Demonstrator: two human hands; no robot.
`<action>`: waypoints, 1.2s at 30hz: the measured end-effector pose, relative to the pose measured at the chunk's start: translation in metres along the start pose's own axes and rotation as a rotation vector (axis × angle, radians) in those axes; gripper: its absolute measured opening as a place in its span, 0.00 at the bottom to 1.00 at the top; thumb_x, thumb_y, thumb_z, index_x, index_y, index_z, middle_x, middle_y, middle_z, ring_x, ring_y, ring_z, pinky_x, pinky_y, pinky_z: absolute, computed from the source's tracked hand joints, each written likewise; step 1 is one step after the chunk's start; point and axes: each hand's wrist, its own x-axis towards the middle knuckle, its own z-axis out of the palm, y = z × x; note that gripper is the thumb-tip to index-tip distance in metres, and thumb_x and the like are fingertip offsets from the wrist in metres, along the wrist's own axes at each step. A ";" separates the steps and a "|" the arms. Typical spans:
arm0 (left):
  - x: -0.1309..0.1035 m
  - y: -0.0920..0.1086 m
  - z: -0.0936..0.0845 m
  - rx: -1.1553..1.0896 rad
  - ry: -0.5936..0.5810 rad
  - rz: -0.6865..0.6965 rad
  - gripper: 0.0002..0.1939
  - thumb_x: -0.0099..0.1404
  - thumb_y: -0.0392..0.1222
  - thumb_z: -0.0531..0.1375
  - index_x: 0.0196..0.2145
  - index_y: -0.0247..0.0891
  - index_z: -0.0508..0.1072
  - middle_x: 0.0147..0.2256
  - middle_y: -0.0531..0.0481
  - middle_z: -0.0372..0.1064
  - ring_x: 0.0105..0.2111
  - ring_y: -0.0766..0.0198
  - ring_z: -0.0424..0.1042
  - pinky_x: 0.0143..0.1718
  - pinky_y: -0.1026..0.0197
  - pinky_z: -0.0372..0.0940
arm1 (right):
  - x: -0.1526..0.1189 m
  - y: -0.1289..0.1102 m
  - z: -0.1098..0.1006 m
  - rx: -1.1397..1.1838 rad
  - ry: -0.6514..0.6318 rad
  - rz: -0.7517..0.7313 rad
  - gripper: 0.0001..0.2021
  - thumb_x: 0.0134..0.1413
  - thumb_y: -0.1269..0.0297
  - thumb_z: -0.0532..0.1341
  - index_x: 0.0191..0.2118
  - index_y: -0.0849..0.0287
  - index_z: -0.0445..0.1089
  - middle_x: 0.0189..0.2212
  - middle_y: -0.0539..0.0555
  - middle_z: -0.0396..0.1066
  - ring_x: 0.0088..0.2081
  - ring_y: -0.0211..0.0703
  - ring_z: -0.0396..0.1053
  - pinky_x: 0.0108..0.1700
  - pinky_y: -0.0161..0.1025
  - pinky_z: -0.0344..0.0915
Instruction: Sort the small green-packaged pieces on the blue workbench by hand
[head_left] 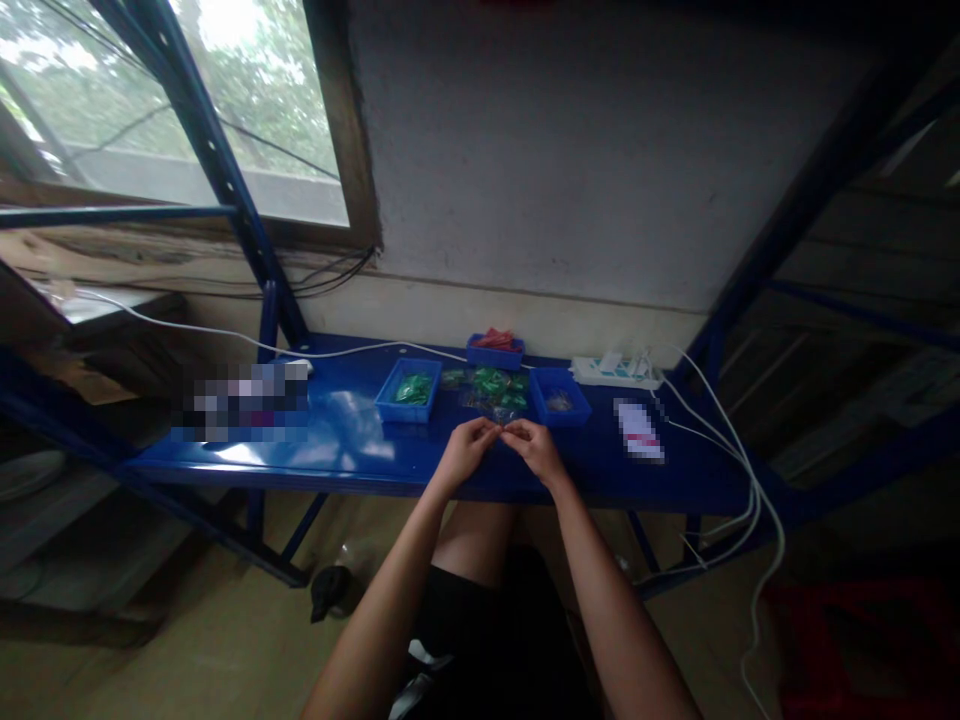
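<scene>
My left hand point(472, 440) and my right hand point(531, 442) meet over the front of the blue table point(352, 455), fingers closed in a pinch. Between their fingertips is what looks like a small clear plastic bag point(504, 413); its contents are too small to tell. Just beyond lie several clear packets with green pieces point(495, 381). To the left, a blue tray point(384, 402) holds more green pieces point(413, 389). On the right stands another blue tray point(574, 417) with small thin pieces point(559, 402), blurred. Red pieces point(498, 339) fill a smaller blue tray point(495, 357) at the back.
A white power strip point(615, 372) with cables point(720, 440) sits at the back right. Pixelated items lie at the table's left end point(240, 400) and right side point(639, 430). Blue metal posts point(255, 230) frame the table; a dark bottle-like object point(330, 592) is on the floor.
</scene>
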 end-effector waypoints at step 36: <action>-0.003 0.003 0.002 -0.025 -0.090 -0.022 0.10 0.55 0.44 0.56 0.25 0.35 0.69 0.22 0.54 0.65 0.25 0.66 0.62 0.28 0.65 0.57 | -0.007 -0.008 0.000 -0.261 -0.106 -0.098 0.08 0.43 0.62 0.57 0.20 0.58 0.61 0.17 0.45 0.60 0.22 0.35 0.56 0.25 0.33 0.52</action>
